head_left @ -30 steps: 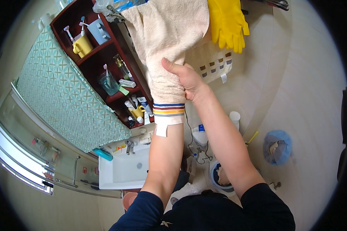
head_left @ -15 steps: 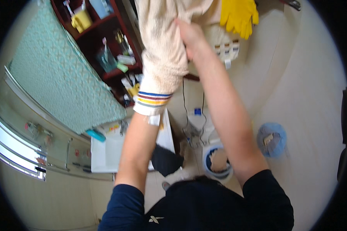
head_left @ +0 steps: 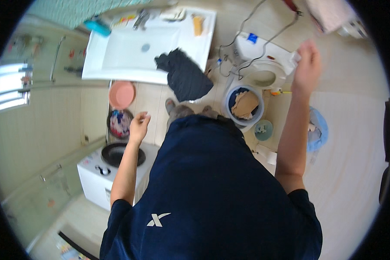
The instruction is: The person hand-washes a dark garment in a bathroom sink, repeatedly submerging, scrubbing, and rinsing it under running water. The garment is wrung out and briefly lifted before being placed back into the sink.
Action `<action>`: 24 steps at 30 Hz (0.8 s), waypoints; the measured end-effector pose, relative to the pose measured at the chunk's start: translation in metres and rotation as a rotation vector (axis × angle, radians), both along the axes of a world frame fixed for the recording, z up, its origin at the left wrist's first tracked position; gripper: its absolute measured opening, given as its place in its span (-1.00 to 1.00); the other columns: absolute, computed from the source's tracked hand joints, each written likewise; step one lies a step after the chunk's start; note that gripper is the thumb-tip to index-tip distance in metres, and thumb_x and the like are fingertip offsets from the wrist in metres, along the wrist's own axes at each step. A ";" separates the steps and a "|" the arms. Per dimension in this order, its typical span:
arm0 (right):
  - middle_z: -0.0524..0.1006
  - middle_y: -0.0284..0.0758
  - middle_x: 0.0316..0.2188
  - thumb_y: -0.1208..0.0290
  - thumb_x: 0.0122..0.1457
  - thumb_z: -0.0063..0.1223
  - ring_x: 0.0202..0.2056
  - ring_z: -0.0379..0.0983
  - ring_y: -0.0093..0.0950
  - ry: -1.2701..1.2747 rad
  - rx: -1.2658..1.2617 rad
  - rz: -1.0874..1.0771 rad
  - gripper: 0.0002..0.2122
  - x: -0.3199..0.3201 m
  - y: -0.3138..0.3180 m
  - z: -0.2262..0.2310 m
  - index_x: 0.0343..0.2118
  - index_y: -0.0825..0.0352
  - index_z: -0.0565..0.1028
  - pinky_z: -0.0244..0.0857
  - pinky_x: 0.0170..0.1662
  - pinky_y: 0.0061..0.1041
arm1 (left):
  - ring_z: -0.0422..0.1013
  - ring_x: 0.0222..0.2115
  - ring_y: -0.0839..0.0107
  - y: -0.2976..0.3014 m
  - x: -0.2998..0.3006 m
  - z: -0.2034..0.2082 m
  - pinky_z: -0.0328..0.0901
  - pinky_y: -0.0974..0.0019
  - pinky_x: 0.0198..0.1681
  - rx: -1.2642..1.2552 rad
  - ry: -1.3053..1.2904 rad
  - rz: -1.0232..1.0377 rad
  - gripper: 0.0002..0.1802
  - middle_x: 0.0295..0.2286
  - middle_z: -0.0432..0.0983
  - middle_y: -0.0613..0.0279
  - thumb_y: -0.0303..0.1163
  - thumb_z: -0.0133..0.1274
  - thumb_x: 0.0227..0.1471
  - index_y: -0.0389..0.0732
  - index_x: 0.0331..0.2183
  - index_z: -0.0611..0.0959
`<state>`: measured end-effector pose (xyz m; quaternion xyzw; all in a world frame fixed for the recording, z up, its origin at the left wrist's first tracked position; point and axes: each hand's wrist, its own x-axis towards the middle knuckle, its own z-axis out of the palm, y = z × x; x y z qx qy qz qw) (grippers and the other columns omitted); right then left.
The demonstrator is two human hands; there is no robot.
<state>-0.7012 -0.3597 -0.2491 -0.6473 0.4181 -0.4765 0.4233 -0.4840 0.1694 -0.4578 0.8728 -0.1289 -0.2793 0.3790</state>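
Note:
My left hand (head_left: 138, 127) hangs low on the left, beside a dark basin (head_left: 125, 131) of mixed-colour clothes and above a white appliance (head_left: 93, 186) with a round black top. Its fingers are loosely bent and apart, and nothing shows in them. On the right my right hand (head_left: 308, 65) is raised past the toilet (head_left: 264, 74), blurred by motion. A small white patch shows beside its fingers; I cannot tell whether the hand holds it. A pale pink cloth (head_left: 329, 14) hangs beyond it. Dark cloth (head_left: 185, 78) drapes over the front edge of the white sink (head_left: 95, 65).
A bucket (head_left: 261, 113) with beige and dark cloth stands by the toilet, with a small teal bin (head_left: 264, 138) behind it. Further right is a blue-lined bin (head_left: 320, 141). A pink basin (head_left: 122, 95) lies below the sink. Dark cords (head_left: 268, 37) hang over the toilet area.
The beige towel with striped edge has left my hands. My left hand has dropped low to the left; my right hand has swung out right. The view has tilted downward.

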 end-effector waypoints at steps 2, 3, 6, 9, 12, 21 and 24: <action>0.61 -0.43 -0.24 0.18 0.35 0.20 -0.25 0.50 -0.60 0.374 0.384 0.308 -0.64 0.000 0.037 -0.056 0.09 0.29 0.61 0.37 -0.18 -0.58 | 0.53 -0.24 0.46 0.066 -0.051 -0.012 0.41 0.36 -0.10 -0.044 0.177 0.171 -0.66 -0.26 0.66 0.27 -0.24 0.18 0.29 -0.27 -0.03 0.71; 0.61 -0.46 -0.28 0.19 0.35 0.20 -0.29 0.49 -0.61 0.394 0.415 0.474 -0.67 0.007 0.061 -0.078 0.05 0.28 0.64 0.36 -0.21 -0.60 | 0.50 -0.24 0.46 0.089 -0.078 -0.011 0.38 0.40 -0.11 -0.005 0.338 0.233 -0.61 -0.23 0.64 0.30 -0.15 0.16 0.30 -0.23 0.00 0.70; 0.71 -0.33 -0.25 0.24 0.28 0.22 -0.24 0.60 -0.51 0.579 0.471 0.967 -0.73 0.047 0.120 -0.112 -0.09 0.31 0.69 0.45 -0.11 -0.47 | 0.44 -0.21 0.42 0.113 -0.159 0.000 0.32 0.44 -0.12 -0.006 0.805 0.485 -0.39 -0.08 0.57 0.29 0.15 0.08 0.31 -0.12 0.13 0.61; 0.73 -0.18 -0.20 0.24 0.24 0.24 -0.18 0.67 -0.34 0.669 0.271 1.427 -0.70 0.087 0.169 -0.120 -0.09 0.35 0.69 0.49 -0.05 -0.38 | 0.47 0.04 0.25 0.107 -0.210 0.013 0.35 0.17 0.14 -0.245 1.133 0.825 -0.18 0.15 0.49 0.17 0.34 -0.05 0.28 -0.14 0.24 0.51; 0.71 -0.12 -0.16 0.18 0.22 0.25 -0.12 0.67 -0.21 0.677 0.138 1.772 -0.66 0.124 0.213 -0.132 -0.07 0.31 0.69 0.50 0.02 -0.35 | 0.43 0.17 0.16 0.100 -0.248 0.020 0.29 0.05 0.30 -0.480 1.223 0.916 -0.13 0.23 0.44 0.08 0.34 -0.09 0.30 -0.19 0.29 0.45; 0.72 -0.16 -0.18 0.20 0.15 0.32 -0.09 0.65 -0.23 0.914 -0.111 2.382 -0.70 0.168 0.332 -0.142 -0.13 0.28 0.72 0.49 0.02 -0.32 | 0.47 0.10 0.23 0.076 -0.305 0.002 0.34 0.17 0.22 -0.707 1.209 1.104 -0.22 0.14 0.53 0.08 0.20 -0.03 0.34 -0.21 0.31 0.43; 0.72 -0.17 -0.19 0.16 0.17 0.32 -0.12 0.65 -0.26 0.938 -0.075 2.476 -0.69 0.168 0.347 -0.140 -0.16 0.29 0.72 0.48 -0.01 -0.36 | 0.47 0.09 0.24 0.060 -0.303 0.000 0.34 0.18 0.22 -0.575 0.951 1.057 -0.22 0.12 0.53 0.09 0.18 -0.02 0.34 -0.21 0.31 0.42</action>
